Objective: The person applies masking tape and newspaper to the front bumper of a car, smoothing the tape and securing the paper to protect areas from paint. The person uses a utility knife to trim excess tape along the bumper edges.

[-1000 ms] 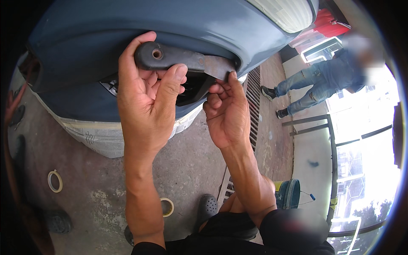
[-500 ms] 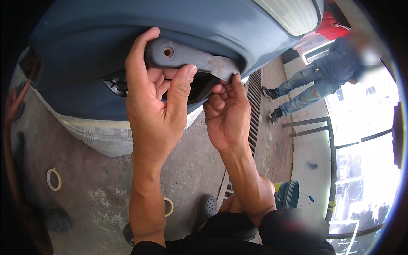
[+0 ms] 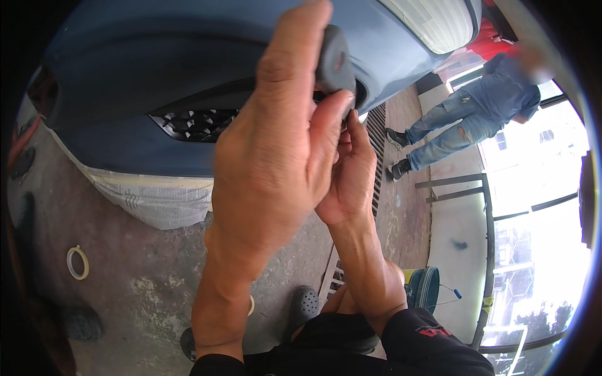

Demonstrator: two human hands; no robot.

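Observation:
A dark grey plastic trim piece (image 3: pixel 337 66) with a hole in it is turned almost end-on at the right end of the opening in a blue-grey car bumper (image 3: pixel 138 69). My left hand (image 3: pixel 273 144) grips the piece between thumb and fingers, hiding most of it. Below its right end, my right hand (image 3: pixel 352 178) is closed, thumb and fingertips pinching near the piece's lower edge; the pinch is partly covered by my left hand. Black mesh grille (image 3: pixel 194 123) shows in the opening left of my left hand.
Newspaper (image 3: pixel 150 199) masks the bumper's lower edge, and the headlight (image 3: pixel 433 25) is covered. A tape roll (image 3: pixel 78 263) lies on the floor. A bucket (image 3: pixel 425 289) stands right of my legs. Another person (image 3: pixel 480 103) stands beyond the floor grate (image 3: pixel 378 135).
The trim piece has swung from lying across the opening to nearly end-on, its left end coming toward me. My left hand moved right and up with it, uncovering more mesh.

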